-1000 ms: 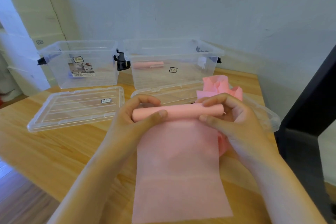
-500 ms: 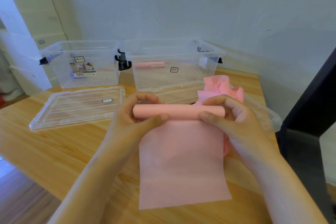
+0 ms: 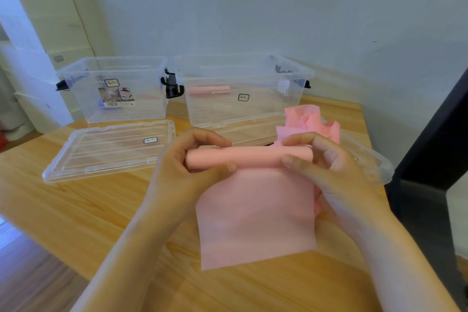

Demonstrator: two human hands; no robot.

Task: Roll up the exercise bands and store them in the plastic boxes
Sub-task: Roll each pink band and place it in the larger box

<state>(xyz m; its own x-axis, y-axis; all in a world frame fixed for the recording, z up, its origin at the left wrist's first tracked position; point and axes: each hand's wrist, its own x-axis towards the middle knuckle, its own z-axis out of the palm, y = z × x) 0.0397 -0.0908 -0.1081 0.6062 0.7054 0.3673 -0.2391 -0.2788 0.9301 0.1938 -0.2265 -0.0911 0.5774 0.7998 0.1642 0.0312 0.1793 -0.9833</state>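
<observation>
Shorter now, that flat tail: the loose edge of the pink exercise band (image 3: 255, 210) had crept up the surface (image 3: 76, 210) toward the roll (image 3: 248, 157), which had fattened since a second before. The left hand (image 3: 187, 167) had its grip curled round the roll's left end, thumb below and fingers over. The right hand (image 3: 329, 167) had the same grip on the right end. The roll sat just above the wood, in front of the right plastic box (image 3: 243, 114), with its tail lying flat toward the person.

To finish well, both ends probably needed turning together under even tension, edges kept square so the roll would not cone.

Behind the right hand lay a crumpled pink heap (image 3: 311, 119). One finished roll (image 3: 209, 90) rested in the right box. The left plastic box (image 3: 114, 109) wore a sticker (image 3: 116, 97) that seemed to read "Storage Box". The oval badges on both boxes and on the lid (image 3: 109, 149) were too small to read.
</observation>
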